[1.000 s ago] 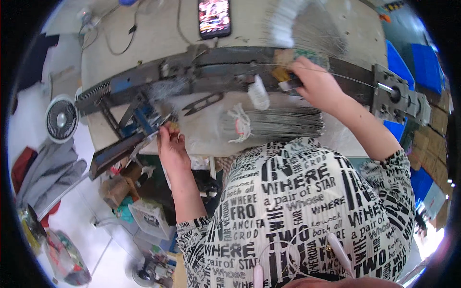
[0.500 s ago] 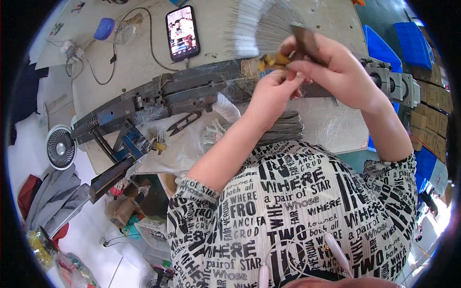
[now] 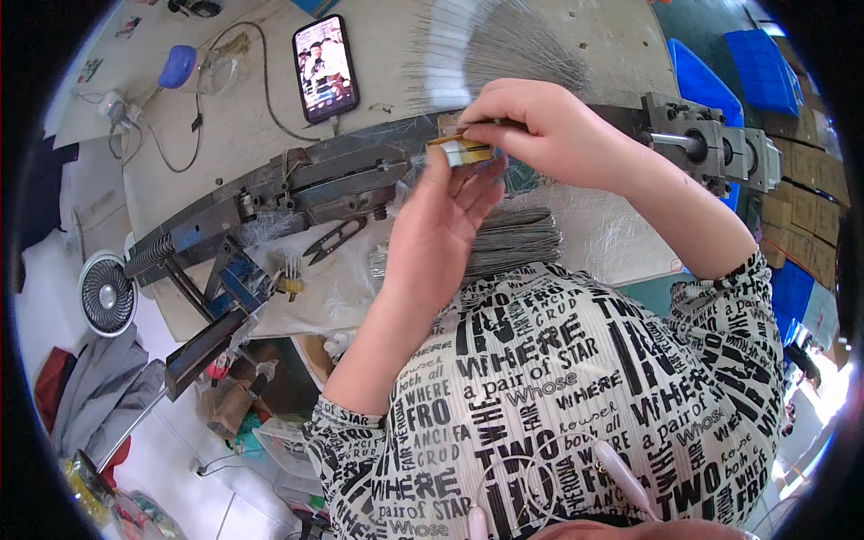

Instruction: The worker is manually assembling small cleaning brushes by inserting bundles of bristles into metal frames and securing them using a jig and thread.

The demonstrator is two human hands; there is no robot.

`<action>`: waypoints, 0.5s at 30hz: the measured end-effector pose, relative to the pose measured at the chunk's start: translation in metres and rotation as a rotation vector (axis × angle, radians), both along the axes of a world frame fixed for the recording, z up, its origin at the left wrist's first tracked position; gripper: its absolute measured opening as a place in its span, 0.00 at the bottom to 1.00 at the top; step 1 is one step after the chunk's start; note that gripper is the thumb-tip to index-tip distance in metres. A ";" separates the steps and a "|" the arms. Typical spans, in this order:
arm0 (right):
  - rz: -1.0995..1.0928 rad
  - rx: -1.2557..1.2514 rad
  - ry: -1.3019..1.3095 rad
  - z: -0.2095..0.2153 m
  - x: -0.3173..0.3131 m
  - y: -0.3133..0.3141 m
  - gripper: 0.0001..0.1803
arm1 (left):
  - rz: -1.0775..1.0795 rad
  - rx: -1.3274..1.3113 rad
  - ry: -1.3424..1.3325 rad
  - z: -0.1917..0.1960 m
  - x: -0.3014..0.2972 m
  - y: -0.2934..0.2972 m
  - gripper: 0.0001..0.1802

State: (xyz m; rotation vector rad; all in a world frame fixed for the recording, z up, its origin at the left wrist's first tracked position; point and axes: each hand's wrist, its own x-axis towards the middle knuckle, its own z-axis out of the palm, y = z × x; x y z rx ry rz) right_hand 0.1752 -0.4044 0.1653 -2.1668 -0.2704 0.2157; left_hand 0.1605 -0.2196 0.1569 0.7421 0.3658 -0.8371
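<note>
In front of my chest, my right hand (image 3: 549, 130) pinches a small yellow, white and dark piece (image 3: 468, 151) between thumb and fingers. A thin brown edge shows along its top; its exact kind I cannot make out. My left hand (image 3: 436, 229) is turned palm up at the piece's left end, its thumb against it and its fingers curled loosely below. Both hands are over a long dark metal bench fixture (image 3: 342, 182). Beyond them fans a spread of thin grey wires (image 3: 517, 49). A bundle of grey wires (image 3: 517, 236) lies between the fixture and my body.
Black thread snips (image 3: 337, 240) lie left of my left forearm. A lit phone (image 3: 325, 67) and a blue-lidded jar (image 3: 200, 70) are on the far table. At right are a metal shaft bracket (image 3: 711, 144) and blue bins (image 3: 760, 72). A fan (image 3: 108, 293) stands at left.
Both hands have moved left and the right has come lower. My left hand has turned palm up at the yellow piece. The upright brown flat piece now shows only a thin edge. The view has shifted slightly.
</note>
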 end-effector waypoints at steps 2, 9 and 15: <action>0.059 -0.106 -0.050 0.010 0.000 0.001 0.09 | 0.049 -0.319 0.065 -0.011 0.002 0.003 0.31; -0.001 -0.298 -0.475 0.033 -0.020 -0.001 0.10 | 0.143 -0.343 0.099 -0.008 0.003 0.008 0.36; 0.022 -0.565 -0.617 0.027 -0.022 0.002 0.10 | 0.133 -0.361 0.106 -0.005 0.004 0.008 0.36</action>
